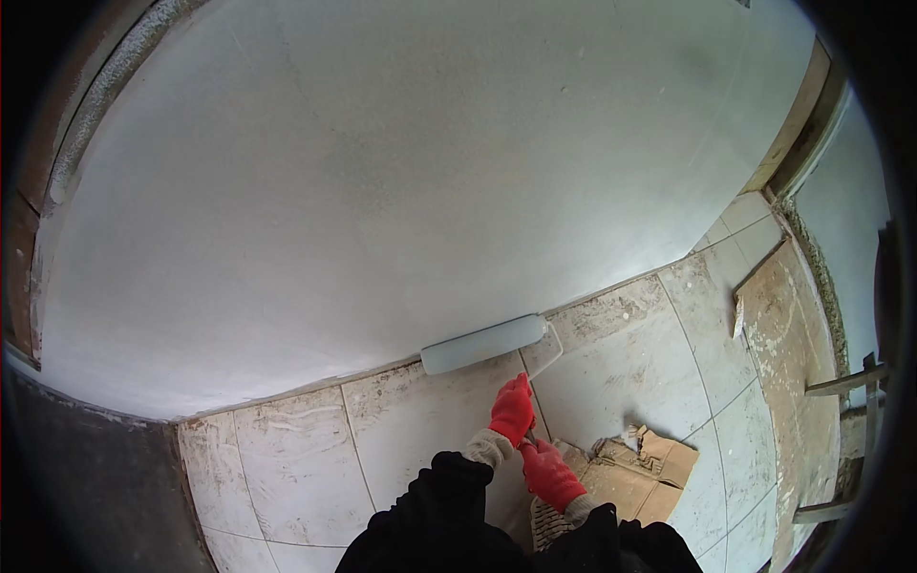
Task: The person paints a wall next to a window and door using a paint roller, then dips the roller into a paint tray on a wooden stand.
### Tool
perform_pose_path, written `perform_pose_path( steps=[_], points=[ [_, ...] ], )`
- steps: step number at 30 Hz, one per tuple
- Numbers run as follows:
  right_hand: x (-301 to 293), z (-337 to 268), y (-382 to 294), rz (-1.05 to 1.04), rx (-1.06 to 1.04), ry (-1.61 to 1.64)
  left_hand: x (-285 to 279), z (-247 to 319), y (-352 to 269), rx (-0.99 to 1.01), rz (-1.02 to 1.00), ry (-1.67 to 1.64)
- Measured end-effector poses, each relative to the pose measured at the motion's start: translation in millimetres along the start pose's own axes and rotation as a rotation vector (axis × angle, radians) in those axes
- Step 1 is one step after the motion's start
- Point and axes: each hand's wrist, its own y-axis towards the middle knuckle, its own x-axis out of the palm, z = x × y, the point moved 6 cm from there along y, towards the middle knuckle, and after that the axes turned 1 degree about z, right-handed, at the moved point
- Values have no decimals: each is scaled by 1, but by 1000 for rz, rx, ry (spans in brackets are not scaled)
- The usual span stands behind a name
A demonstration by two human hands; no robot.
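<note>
A long paint roller (pixel 484 344) with a pale grey sleeve lies along the foot of the white wall (pixel 401 179), just at the seam with the tiled floor. Its wire frame (pixel 559 351) bends from the right end back to the handle. My left hand (pixel 513 410), in a red glove, grips the handle nearest the frame. Just below it my right hand (pixel 550 473), gloved in red too, closes around the handle's lower part. Most of the handle is hidden by the gloves. Damp-looking darker patches mark the middle of the wall.
Torn cardboard (pixel 645 476) lies on the stained floor tiles (pixel 616 372) beside my right arm, and a slotted plastic grid (pixel 550 526) shows under that arm. A paint-spotted board (pixel 791 344) stretches along the right, near wooden bars (pixel 845 379). At lower left is a dark surface (pixel 100 465).
</note>
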Motion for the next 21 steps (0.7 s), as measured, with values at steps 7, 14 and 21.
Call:
perform_pose_path(
  steps=[7, 14, 21],
  points=[
    [-12, -44, -17, 149, -397, -79, 12, 38, -20, 248, -70, -57],
    [1, -20, -1, 124, -344, -41, 3, 15, -3, 229, -37, -15],
    [-2, -18, -8, 69, -189, -23, 5, 25, -16, 111, -50, 63]
  ],
)
